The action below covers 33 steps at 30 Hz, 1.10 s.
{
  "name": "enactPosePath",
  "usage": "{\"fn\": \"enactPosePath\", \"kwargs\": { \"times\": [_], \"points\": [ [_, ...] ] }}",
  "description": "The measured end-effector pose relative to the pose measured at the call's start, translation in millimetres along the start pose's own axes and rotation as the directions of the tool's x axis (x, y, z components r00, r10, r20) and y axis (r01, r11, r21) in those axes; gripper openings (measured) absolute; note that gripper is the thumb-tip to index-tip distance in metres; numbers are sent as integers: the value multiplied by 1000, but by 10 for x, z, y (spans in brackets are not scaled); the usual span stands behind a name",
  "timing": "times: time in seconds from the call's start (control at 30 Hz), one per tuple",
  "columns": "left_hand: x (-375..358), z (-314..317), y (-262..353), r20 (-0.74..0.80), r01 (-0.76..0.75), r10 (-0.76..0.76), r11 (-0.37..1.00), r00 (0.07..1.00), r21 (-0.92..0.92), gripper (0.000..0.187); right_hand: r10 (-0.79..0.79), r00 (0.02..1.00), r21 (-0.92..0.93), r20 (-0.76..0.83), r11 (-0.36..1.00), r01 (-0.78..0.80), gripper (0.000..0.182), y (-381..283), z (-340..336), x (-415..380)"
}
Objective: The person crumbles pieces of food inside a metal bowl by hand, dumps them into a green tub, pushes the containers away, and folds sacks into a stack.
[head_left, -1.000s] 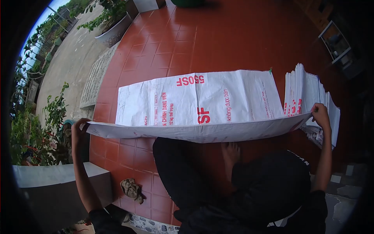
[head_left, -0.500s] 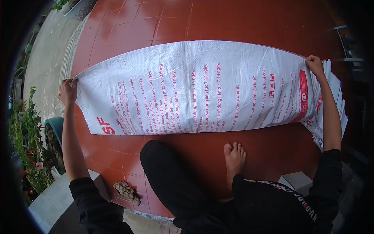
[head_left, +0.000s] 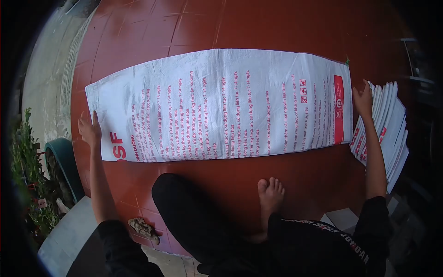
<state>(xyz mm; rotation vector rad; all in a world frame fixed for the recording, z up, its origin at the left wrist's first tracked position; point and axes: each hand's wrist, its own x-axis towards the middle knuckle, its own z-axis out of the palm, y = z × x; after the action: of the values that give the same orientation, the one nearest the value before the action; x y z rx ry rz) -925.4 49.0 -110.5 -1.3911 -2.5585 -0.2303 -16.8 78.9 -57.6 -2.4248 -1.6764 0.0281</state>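
Observation:
A white woven plastic sack (head_left: 272,111) with red print lies spread out across the red tiled floor in front of me. At its left end is my left hand (head_left: 91,130), its fingers apart and the tips close to the sack's edge. My right hand (head_left: 363,99) is beside the other end, thumb and fingers apart, holding nothing. Just past it lies a stack of folded white sacks (head_left: 385,134) with red print, partly covered by my right forearm.
A crumpled brown cloth (head_left: 144,229) lies on the floor near my bent left knee. My bare foot (head_left: 271,194) rests below the sack. Potted plants (head_left: 34,175) and a green pot (head_left: 64,161) stand at the left, beside a concrete path (head_left: 50,69).
Both hands have let go of the sack's ends and moved toward me. The sack, held stretched before, now lies flatter. The view has shifted slightly.

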Motion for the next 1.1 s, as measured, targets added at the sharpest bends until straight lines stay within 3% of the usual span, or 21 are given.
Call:
{"fn": "enactPosePath", "kwargs": {
  "times": [0.07, 0.1, 0.13, 0.17, 0.2, 0.27, 0.33, 0.37, 0.4, 0.53, 0.6, 0.67, 0.7, 0.73, 0.77, 0.83, 0.93, 0.97, 1.0, 1.03, 1.1],
  "points": [
    [-432, -188, -293, 143, 228, -233, 972, 962, 52, 70, 82, 989, 159, 125, 982, -102, 66, 29, -55, -562],
    [-542, -68, -690, 252, 311, -276, 944, 928, -111, 68, 139, 976, 192, 166, 967, -170, 66, 139, 16, -814],
    [-626, -36, -1048, 527, 388, -147, 838, 837, -383, 63, 190, 959, 225, 209, 945, -236, 66, 261, 145, -1045],
    [-864, -106, -1067, 442, 294, -52, 815, 896, -499, 57, 155, 977, 181, 148, 967, -180, 68, 456, 388, -1226],
    [-995, -84, -1179, 300, 115, -5, 929, 954, -353, 50, 112, 991, 135, 80, 983, -122, 71, 550, 506, -1327],
    [-1129, -391, -1102, 395, 229, -11, 829, 919, -510, 49, 187, 973, 46, 137, 980, -195, 74, 361, 414, -1367],
    [-1200, -327, -1207, 584, 502, -63, 592, 809, -631, 53, 279, 939, -62, 200, 960, -272, 77, 223, 317, -1516],
    [-1217, -339, -1237, 566, 489, -61, 585, 822, -647, 53, 330, 927, -147, 178, 940, -307, 79, 136, 284, -1580],
    [-1255, -384, -1183, 620, 618, -156, 431, 769, -658, 54, 381, 912, -229, 150, 911, -342, 81, 98, 277, -1631],
    [-1238, -441, -1150, 792, 806, -198, -19, 577, -592, 56, 475, 878, 33, 58, 878, -477, 82, 130, 223, -1869],
    [-1186, -357, -1135, 806, 809, -186, -80, 562, -583, 56, 458, 888, 153, -48, 881, -447, 83, 402, 495, -1956],
    [-1099, -221, -1119, 815, 792, -240, -208, 528, -574, 58, 541, 841, 731, -14, 580, -360, 84, 569, 652, -2052],
    [-1066, -242, -1030, 817, 794, -230, -207, 528, -572, 58, 660, 704, 829, 264, 218, -515, 62, 577, 652, -2047],
    [-1029, -263, -948, 819, 797, -339, -245, 463, -552, 47, 666, 700, 829, 258, 219, -514, 62, 623, 635, -2029],
    [-1006, -266, -870, 808, 798, -447, -279, 385, -534, 37, 634, 662, 847, 399, 22, -532, 46, 675, 661, -2002],
    [-834, -8, -1114, 847, 801, -381, -331, 371, -499, 28, 510, 604, 780, 613, -269, -565, 16, 711, 633, -1974],
    [-838, -11, -1084, 863, 810, -391, -361, 319, -463, 35, 583, 491, 720, 648, -257, -644, 17, 556, 498, -1825],
    [-798, 34, -1245, 879, 813, -254, -342, 404, -472, 33, 590, 482, 715, 648, -253, -651, 17, 497, 440, -1823],
    [-782, 98, -1337, 872, 812, -108, -326, 477, -484, 31, 494, 594, 756, 635, -241, -608, 23, 387, 340, -1822],
    [-814, 47, -1221, 853, 779, -283, -354, 438, -517, 23, 443, 643, 774, 624, -239, -587, 26, 402, 348, -1773],
    [-857, -10, -1180, 868, 811, -278, -322, 412, -489, 19, 392, 749, 844, 534, -188, -503, 35, 556, 440, -1637]
  ]
}}
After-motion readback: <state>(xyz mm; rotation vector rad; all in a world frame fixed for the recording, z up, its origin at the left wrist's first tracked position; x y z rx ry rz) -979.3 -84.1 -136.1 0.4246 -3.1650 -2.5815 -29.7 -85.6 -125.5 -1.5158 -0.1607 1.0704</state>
